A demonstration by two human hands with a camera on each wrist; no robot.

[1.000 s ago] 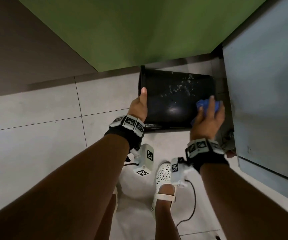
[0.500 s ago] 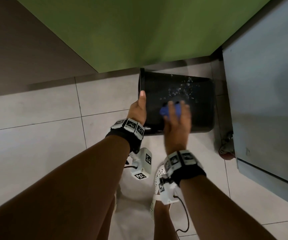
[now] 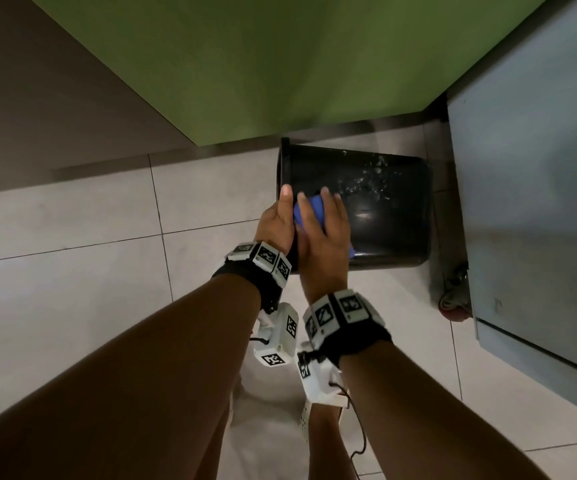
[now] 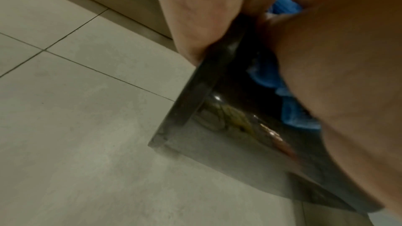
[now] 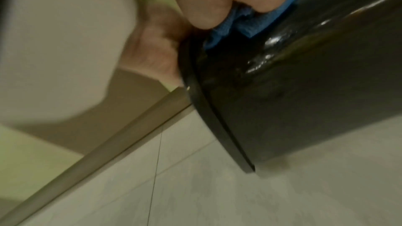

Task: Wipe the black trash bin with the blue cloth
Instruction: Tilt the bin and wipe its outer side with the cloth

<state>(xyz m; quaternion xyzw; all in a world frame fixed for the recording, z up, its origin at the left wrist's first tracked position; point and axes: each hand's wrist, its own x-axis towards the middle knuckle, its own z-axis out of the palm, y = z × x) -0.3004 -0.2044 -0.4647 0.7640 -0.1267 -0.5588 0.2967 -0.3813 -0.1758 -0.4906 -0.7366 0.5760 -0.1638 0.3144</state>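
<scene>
The black trash bin (image 3: pixel 377 216) is seen lying on its side on the pale tiled floor (image 3: pixel 72 265), its rim turned away from the grey cabinet (image 3: pixel 529 202) and its base end just beside that cabinet. The bin lies close below the green wall (image 3: pixel 245 64), and pale specks are spread over the upper part of its side toward the base end.

The left hand (image 3: pixel 276 225) is set at the rim end of the bin; its grip is closed around the rim, with the thumb laid along the outside of the bin and, in the left wrist view, the rim edge (image 4: pixel 195 95) seen passing under the hand.

The blue cloth (image 3: pixel 309 213) is bunched under the right hand (image 3: pixel 325 233) and pressed against the bin's side near the rim, right next to the left hand. The right grip is partly closed over the cloth, with fingers curved over the bundle and blue folds showing between and below them (image 5: pixel 245 21). A further corner of cloth is visible at the heel of that hand.

A caster wheel (image 3: pixel 453 299) is seen under the cabinet, near the bin's base end.
</scene>
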